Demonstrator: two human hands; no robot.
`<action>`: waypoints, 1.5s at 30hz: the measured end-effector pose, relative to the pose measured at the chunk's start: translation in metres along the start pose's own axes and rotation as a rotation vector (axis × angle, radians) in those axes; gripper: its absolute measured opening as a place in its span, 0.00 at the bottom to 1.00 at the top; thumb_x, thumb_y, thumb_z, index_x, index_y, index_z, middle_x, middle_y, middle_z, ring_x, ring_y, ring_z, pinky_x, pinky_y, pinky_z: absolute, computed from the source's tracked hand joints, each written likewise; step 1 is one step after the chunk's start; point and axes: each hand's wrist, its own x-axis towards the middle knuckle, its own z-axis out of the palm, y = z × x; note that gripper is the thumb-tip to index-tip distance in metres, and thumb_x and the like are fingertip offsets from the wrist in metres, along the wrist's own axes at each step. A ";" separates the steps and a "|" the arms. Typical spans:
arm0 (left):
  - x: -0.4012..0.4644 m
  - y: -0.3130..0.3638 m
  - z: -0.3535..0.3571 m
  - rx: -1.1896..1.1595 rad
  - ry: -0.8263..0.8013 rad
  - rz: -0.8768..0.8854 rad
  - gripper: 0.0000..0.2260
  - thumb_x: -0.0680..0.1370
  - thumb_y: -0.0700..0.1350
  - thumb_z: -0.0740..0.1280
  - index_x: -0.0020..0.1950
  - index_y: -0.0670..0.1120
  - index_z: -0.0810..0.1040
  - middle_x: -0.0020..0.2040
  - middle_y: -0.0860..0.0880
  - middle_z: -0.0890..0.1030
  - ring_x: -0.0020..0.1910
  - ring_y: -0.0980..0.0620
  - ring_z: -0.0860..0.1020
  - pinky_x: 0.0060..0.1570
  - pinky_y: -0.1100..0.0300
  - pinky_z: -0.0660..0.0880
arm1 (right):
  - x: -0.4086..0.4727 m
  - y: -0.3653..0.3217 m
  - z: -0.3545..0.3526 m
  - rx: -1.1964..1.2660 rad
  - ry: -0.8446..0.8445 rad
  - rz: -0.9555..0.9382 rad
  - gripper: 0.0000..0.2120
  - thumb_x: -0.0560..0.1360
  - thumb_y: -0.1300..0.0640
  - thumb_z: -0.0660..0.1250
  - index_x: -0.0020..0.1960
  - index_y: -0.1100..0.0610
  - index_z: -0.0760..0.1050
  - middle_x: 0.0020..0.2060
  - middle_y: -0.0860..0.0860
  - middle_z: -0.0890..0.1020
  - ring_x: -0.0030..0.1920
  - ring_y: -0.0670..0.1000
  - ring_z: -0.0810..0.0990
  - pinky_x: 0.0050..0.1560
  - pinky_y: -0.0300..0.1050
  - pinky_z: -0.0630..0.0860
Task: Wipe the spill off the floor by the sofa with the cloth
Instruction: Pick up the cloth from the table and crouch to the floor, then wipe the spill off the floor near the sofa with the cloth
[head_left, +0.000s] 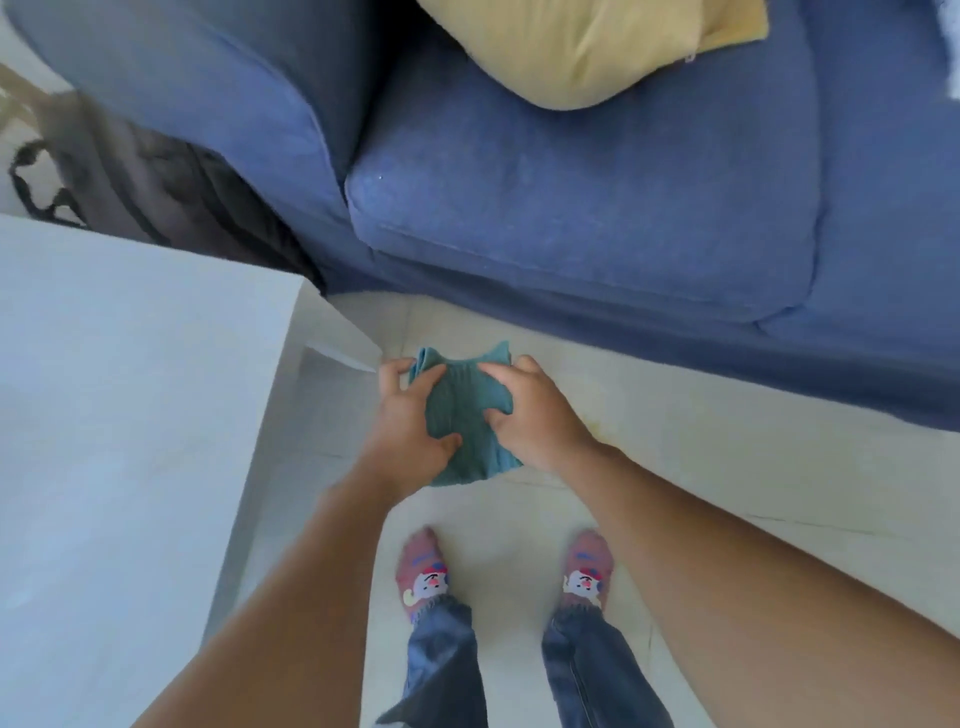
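A teal cloth is bunched in folds between both hands, held in the air above the pale tiled floor. My left hand grips its left side, thumb low on the fabric. My right hand grips the right side, fingers pressed into the folds. A faint yellowish stain shows on the tile just right of my right wrist, in front of the blue sofa. Part of the floor under the cloth is hidden.
A white table fills the left, its corner close to my left hand. A yellow cushion lies on the sofa seat. A dark bag sits beside the sofa arm. My feet in patterned socks stand on the tiles below.
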 end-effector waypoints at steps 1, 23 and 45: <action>0.012 0.003 0.018 0.024 -0.033 0.008 0.35 0.71 0.37 0.75 0.76 0.45 0.65 0.73 0.48 0.55 0.61 0.53 0.69 0.58 0.69 0.65 | 0.001 0.022 -0.006 0.006 0.018 0.040 0.27 0.78 0.62 0.68 0.77 0.54 0.70 0.64 0.55 0.72 0.64 0.58 0.77 0.69 0.55 0.72; 0.345 -0.041 0.410 0.278 -0.253 0.369 0.31 0.71 0.36 0.74 0.72 0.45 0.68 0.65 0.52 0.55 0.57 0.48 0.73 0.59 0.54 0.76 | 0.202 0.486 0.010 -0.044 0.280 0.264 0.32 0.80 0.62 0.67 0.81 0.55 0.61 0.75 0.56 0.62 0.77 0.55 0.65 0.70 0.37 0.60; 0.351 -0.060 0.356 1.037 -0.223 0.552 0.30 0.82 0.59 0.52 0.81 0.51 0.48 0.82 0.52 0.47 0.80 0.48 0.49 0.74 0.45 0.61 | 0.134 0.557 0.081 -0.477 0.532 0.325 0.37 0.78 0.38 0.37 0.84 0.52 0.43 0.84 0.50 0.45 0.83 0.55 0.41 0.82 0.54 0.39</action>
